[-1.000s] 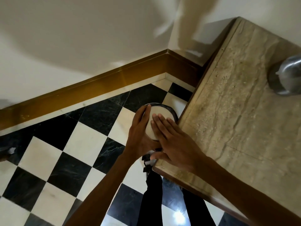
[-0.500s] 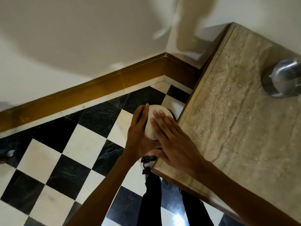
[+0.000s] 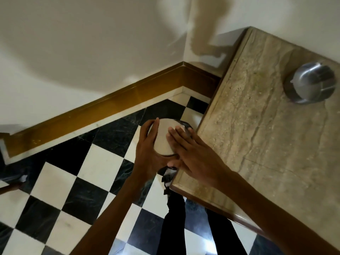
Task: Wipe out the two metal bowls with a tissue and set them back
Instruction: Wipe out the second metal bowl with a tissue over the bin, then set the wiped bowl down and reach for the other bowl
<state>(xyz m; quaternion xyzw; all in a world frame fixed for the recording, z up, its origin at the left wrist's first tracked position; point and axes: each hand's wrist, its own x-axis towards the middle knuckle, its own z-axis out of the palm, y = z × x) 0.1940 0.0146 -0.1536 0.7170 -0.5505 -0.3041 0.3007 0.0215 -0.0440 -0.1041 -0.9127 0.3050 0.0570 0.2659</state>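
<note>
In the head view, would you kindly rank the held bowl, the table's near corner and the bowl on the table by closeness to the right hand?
1. Held bowl, under the right hand.
2. Table corner, just below it.
3. Bowl on the table, far right.

The floor (image 3: 55,181) is a checkerboard of black and white squares set on the diagonal, the black ones streaked with faint greenish-white veins, and a narrow white strip runs along its edge at the wall. The skirting board (image 3: 92,115) above that strip is a glossy golden brown that darkens toward the corner. The wall (image 3: 73,43) is plain off-white with broad soft grey shadows. The worktop (image 3: 266,144) is beige stone with darker wavy brown veins and a dark brown edge. The bowl on the worktop (image 3: 311,83) is shiny silver-grey. The held bowl (image 3: 162,138) shows a pale cream-white face inside a thin dark rim. The trousers (image 3: 173,227) are black.
</note>
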